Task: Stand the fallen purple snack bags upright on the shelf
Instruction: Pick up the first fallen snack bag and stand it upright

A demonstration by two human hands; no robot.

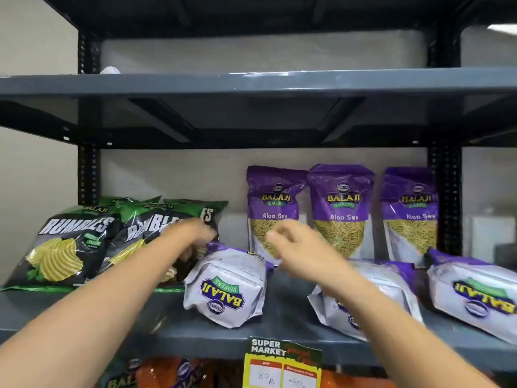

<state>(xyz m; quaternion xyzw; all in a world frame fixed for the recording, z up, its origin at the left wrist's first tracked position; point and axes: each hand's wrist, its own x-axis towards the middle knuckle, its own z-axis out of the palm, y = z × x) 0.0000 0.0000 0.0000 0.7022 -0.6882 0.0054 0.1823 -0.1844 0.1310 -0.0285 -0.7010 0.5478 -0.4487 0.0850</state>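
- Head view, down onto grey metal shelf (156, 334); three purple foil Aloo Sev snack bags upright at back: left (272, 211), middle (342, 208), right (409, 211)
- Three more purple-and-silver bags fallen in front, silver bases toward camera: left fallen bag (225, 287) near shelf's middle, middle fallen bag (391, 284) partly behind right forearm, right fallen bag (472, 289) at frame edge; judged about half done, three left to raise
- Left hand (193, 233) blurred above top end of left fallen bag, no grasp visible; open or clenched impossible to tell
- Right hand (291, 242) loosely curled, holding nothing, in front of left upright bag
- Clear windows on upright bags showing thin yellowish strands inside; fallen bags' contents hidden
- Black-and-green ridged-chip bags (67, 247) leaning at shelf's left; yellow price tag (282, 365) on front lip
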